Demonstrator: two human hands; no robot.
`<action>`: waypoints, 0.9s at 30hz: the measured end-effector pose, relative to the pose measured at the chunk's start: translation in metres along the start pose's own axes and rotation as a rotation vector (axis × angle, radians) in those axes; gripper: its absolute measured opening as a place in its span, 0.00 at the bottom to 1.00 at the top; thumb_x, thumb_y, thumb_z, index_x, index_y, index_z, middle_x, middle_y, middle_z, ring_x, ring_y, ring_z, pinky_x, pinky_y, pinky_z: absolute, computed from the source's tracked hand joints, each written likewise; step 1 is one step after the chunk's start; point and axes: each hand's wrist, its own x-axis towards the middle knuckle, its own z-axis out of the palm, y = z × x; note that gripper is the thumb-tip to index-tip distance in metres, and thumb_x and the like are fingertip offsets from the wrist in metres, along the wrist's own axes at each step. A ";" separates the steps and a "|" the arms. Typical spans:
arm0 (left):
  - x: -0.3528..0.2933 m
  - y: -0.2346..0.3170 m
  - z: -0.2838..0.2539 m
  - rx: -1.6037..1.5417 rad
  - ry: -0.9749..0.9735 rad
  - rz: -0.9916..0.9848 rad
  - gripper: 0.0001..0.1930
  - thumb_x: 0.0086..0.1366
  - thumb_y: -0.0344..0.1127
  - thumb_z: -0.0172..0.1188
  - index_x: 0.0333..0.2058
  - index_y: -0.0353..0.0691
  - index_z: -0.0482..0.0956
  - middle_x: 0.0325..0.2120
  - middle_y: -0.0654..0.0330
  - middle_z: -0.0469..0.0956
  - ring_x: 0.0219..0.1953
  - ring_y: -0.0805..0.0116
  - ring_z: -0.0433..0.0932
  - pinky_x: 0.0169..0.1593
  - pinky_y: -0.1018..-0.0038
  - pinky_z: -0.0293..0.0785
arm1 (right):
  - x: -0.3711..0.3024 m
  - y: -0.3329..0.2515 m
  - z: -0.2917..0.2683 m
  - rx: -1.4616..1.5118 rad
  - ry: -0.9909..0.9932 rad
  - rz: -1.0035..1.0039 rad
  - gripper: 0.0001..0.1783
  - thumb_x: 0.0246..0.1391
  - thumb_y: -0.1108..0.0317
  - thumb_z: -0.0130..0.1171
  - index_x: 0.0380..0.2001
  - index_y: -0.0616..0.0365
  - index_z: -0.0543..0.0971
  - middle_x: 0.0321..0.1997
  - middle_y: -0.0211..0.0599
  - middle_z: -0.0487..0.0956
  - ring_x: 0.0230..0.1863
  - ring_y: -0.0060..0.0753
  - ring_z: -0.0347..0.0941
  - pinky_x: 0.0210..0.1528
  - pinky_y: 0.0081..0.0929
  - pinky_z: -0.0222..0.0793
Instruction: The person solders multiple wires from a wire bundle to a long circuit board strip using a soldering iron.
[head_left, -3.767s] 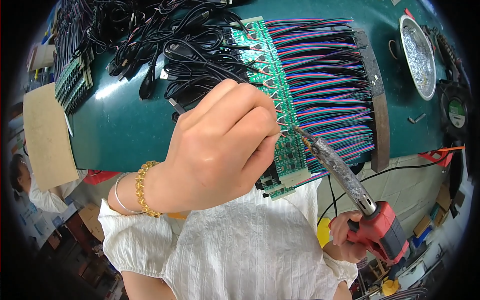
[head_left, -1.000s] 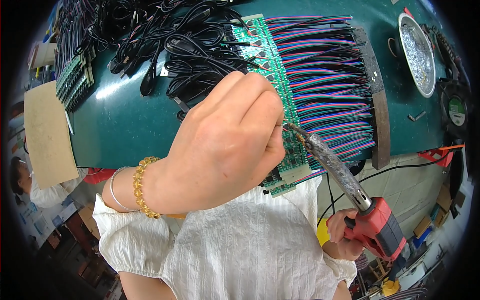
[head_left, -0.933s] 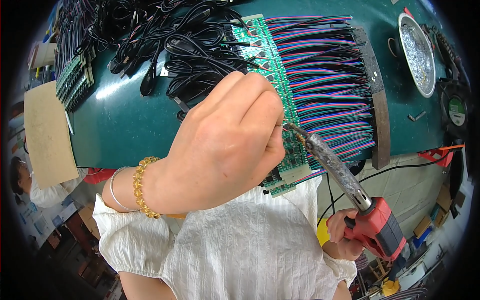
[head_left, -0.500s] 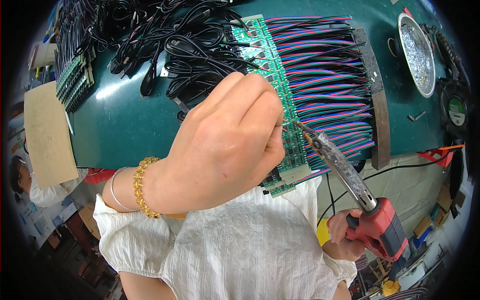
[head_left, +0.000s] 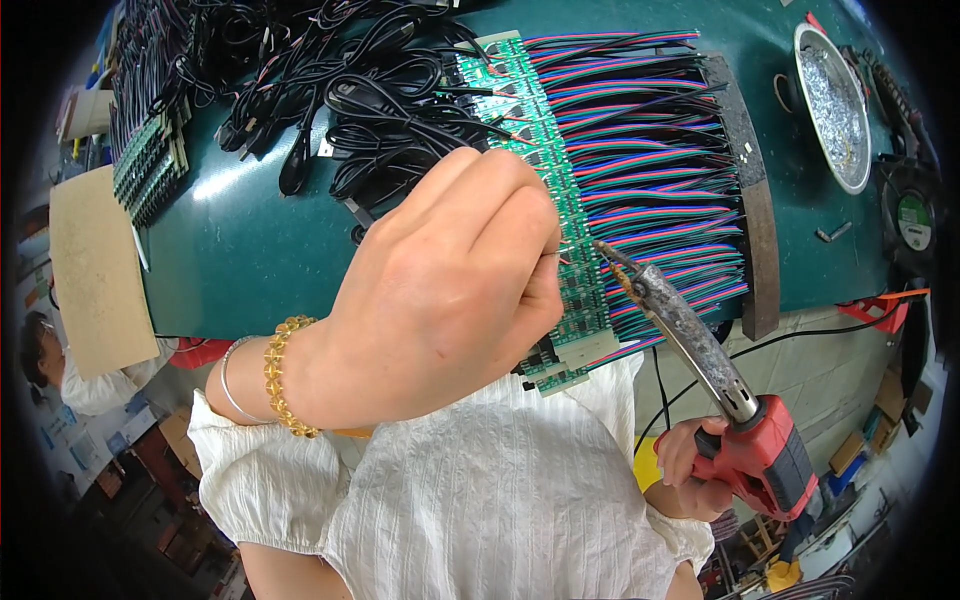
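My left hand (head_left: pixel 440 280) is closed in a pinch at the left edge of a strip of joined green circuit boards (head_left: pixel 580 290). Thin reddish wire ends (head_left: pixel 564 256) poke out at its fingertips; the rest of that wire is hidden behind the hand. Gripped by the red handle in my right hand (head_left: pixel 690 468) is a soldering iron (head_left: pixel 700 350) with a scorched metal barrel. Its tip points up and left, at the right edge of the boards beside the pinched wire; whether it touches cannot be told. Rows of red, blue, green and black wires (head_left: pixel 650 145) fan out rightward from the boards.
Coiled black cables (head_left: pixel 385 100) heap up beyond my left hand on the green table (head_left: pixel 260 260). A dark bar (head_left: pixel 757 200) lies by the wires' right ends. Farther right stands a metal bowl (head_left: pixel 833 110). More wired boards (head_left: pixel 150 165) and a tan board (head_left: pixel 95 270) are at left.
The board strip and my left hand have shifted slightly left. The iron's tip is now a little farther right against the boards, while my right hand has barely moved.
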 end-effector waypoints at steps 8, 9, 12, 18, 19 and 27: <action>0.000 0.001 -0.001 0.014 -0.012 0.003 0.11 0.42 0.17 0.60 0.26 0.34 0.72 0.28 0.55 0.73 0.29 0.60 0.73 0.33 0.72 0.71 | -0.003 0.005 -0.008 0.108 -0.196 -0.049 0.46 0.47 0.34 0.60 0.54 0.63 0.64 0.11 0.25 0.69 0.11 0.24 0.64 0.16 0.22 0.59; 0.001 0.001 -0.002 0.009 -0.019 0.002 0.11 0.43 0.17 0.60 0.26 0.34 0.72 0.28 0.55 0.73 0.29 0.60 0.73 0.33 0.72 0.71 | -0.005 0.004 -0.001 0.113 -0.069 -0.070 0.45 0.47 0.34 0.60 0.54 0.63 0.64 0.11 0.25 0.69 0.11 0.24 0.64 0.16 0.22 0.60; 0.002 0.002 -0.006 -0.009 -0.044 -0.010 0.10 0.44 0.17 0.60 0.26 0.34 0.72 0.28 0.55 0.73 0.30 0.61 0.74 0.33 0.72 0.71 | -0.006 0.006 0.005 0.130 0.070 -0.104 0.44 0.48 0.36 0.61 0.53 0.63 0.64 0.11 0.26 0.69 0.11 0.24 0.65 0.16 0.22 0.60; 0.002 0.007 -0.009 -0.040 -0.074 -0.049 0.09 0.45 0.18 0.62 0.26 0.34 0.73 0.29 0.55 0.73 0.31 0.60 0.73 0.32 0.72 0.70 | -0.011 0.008 0.009 0.137 0.145 -0.139 0.44 0.48 0.36 0.61 0.53 0.64 0.64 0.10 0.26 0.68 0.11 0.24 0.65 0.16 0.22 0.60; 0.002 0.008 -0.008 -0.029 -0.067 -0.062 0.09 0.45 0.18 0.62 0.26 0.34 0.73 0.29 0.55 0.73 0.31 0.60 0.73 0.32 0.72 0.70 | -0.011 0.009 0.008 0.120 0.132 -0.141 0.45 0.47 0.35 0.61 0.54 0.64 0.64 0.11 0.26 0.68 0.11 0.24 0.64 0.17 0.22 0.60; -0.002 0.008 0.000 -0.015 0.008 -0.071 0.10 0.43 0.19 0.63 0.25 0.35 0.72 0.29 0.55 0.73 0.31 0.59 0.73 0.34 0.70 0.69 | -0.024 0.006 -0.007 0.009 0.045 -0.033 0.49 0.47 0.30 0.56 0.56 0.63 0.63 0.12 0.24 0.68 0.12 0.23 0.64 0.17 0.21 0.58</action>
